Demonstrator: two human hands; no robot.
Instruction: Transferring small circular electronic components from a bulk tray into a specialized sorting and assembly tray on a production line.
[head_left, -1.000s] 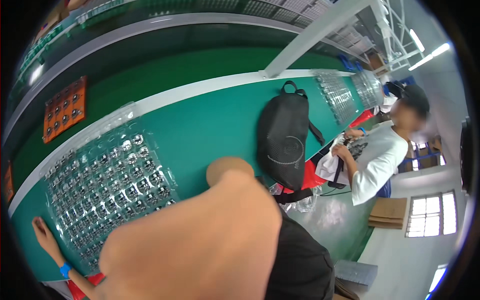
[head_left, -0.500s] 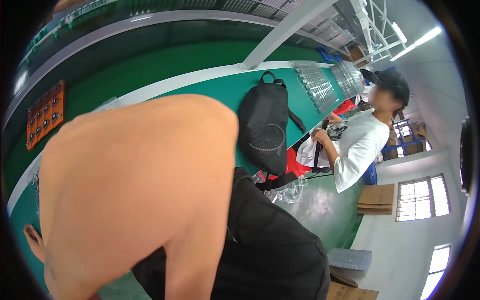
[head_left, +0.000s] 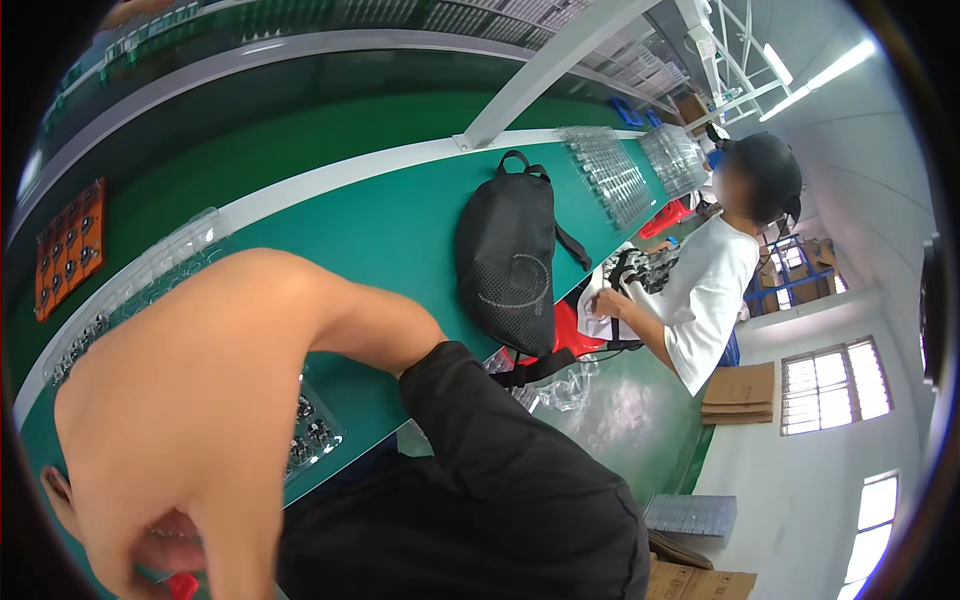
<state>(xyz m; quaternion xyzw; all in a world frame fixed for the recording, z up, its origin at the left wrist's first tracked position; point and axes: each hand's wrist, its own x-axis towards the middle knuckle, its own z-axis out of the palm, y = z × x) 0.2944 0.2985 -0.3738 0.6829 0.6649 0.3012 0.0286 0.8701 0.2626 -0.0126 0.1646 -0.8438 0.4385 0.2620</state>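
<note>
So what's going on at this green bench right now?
The person wearing the camera bends an arm across the view, hiding most of a clear tray of small parts on the green bench. One hand, which side I cannot tell, is curled at the lower left near a small red thing. A black backpack lies on the bench. Further along, a co-worker in a white shirt handles something at the bench edge.

Our bare right forearm (head_left: 200,400) fills the view, bent at the elbow from a black sleeve (head_left: 480,480), its hand (head_left: 165,545) low left, fingers curled, our left hand unseen.
</note>
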